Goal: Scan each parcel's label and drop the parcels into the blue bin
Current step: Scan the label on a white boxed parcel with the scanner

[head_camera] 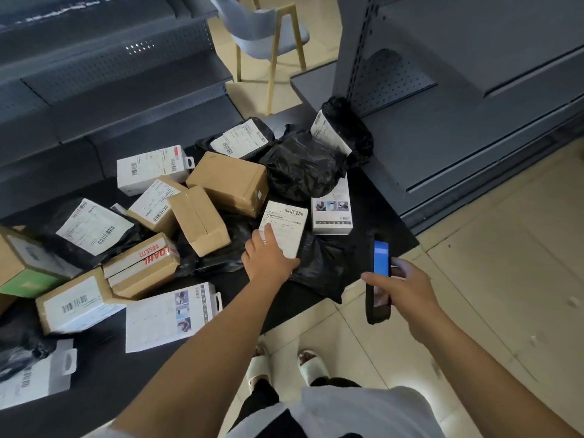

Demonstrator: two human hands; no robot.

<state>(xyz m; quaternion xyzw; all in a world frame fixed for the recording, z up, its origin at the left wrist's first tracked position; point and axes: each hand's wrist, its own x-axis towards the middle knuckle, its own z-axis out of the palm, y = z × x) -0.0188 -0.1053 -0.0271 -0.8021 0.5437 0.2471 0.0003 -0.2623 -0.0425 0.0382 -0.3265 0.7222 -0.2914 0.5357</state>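
Several parcels lie in a heap on a low black platform (284,298): brown cartons (229,181), white boxes (151,167) and black poly bags (301,167) with white labels. My left hand (267,256) rests on a black bag (325,267) near the platform's front edge, fingers on the corner of its white barcode label (287,224). To its right, my right hand (407,284) grips a black handheld scanner (379,282) with a lit blue screen, held upright over the bag's right edge. No blue bin is in view.
Dark grey metal shelving stands at the back left (104,67) and at the right (474,90). A grey chair with gold legs (268,36) stands behind the heap. Beige floor tiles (505,279) lie to the right. My feet in white slippers (284,365) are at the platform's edge.
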